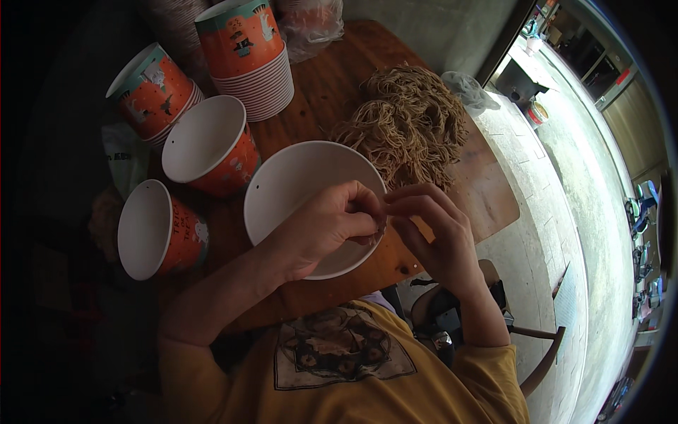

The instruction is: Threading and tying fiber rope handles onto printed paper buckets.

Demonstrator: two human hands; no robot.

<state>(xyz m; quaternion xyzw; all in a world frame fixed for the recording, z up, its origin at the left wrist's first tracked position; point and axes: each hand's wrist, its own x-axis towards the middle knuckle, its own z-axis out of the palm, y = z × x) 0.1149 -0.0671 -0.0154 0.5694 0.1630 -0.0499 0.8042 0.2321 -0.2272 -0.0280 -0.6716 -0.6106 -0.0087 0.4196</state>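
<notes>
My left hand grips the near right rim of a white-lined paper bucket that stands open on the wooden table. My right hand meets it at that rim, its fingertips pinched on a short piece of tan cord at the bucket's edge. Just behind the bucket lies a heap of tan cord pieces. Whether the cord passes through a hole in the rim is hidden by my fingers.
Orange printed buckets stand to the left: one open, one on its side, and two stacks at the back. A clear plastic bag lies at the table's far edge. A concrete ledge runs along the right.
</notes>
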